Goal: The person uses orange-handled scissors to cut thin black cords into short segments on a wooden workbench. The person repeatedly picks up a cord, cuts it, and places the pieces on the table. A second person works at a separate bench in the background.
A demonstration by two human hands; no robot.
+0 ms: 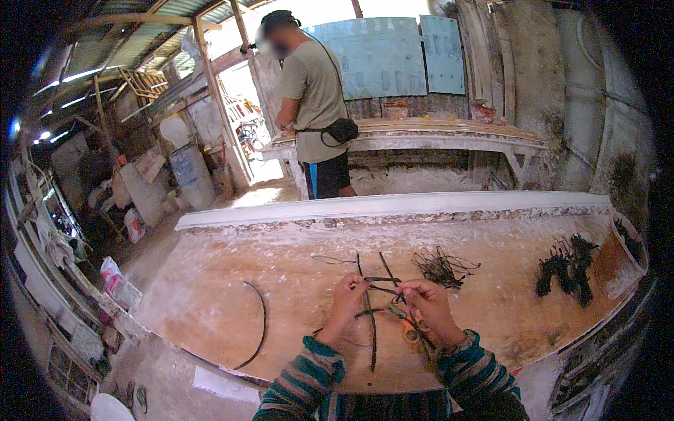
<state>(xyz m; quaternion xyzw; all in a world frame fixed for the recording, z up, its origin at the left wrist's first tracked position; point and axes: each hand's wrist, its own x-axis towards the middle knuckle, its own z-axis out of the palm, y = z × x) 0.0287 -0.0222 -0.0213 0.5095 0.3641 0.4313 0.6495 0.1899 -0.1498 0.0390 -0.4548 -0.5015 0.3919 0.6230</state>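
Over the table's front half, my left hand [346,300] is closed in a pinch on one end of a thin black strip [381,279]. My right hand [430,306] pinches the same dark material a short way to the right, where it looks looped or crossed; the exact join is too small to make out. Beneath my hands lie more black strips [372,342], some crossing. Partly under my right hand is a tool with orange handles [410,330], perhaps scissors. A single curved black strip [265,319] lies apart to the left.
The wooden table [203,295] has a raised white back edge [393,204]. A tangle of thin dark strips [444,266] lies beyond my right hand, bundled black pieces [566,269] farther right. A person [319,98] stands at another bench [449,137].
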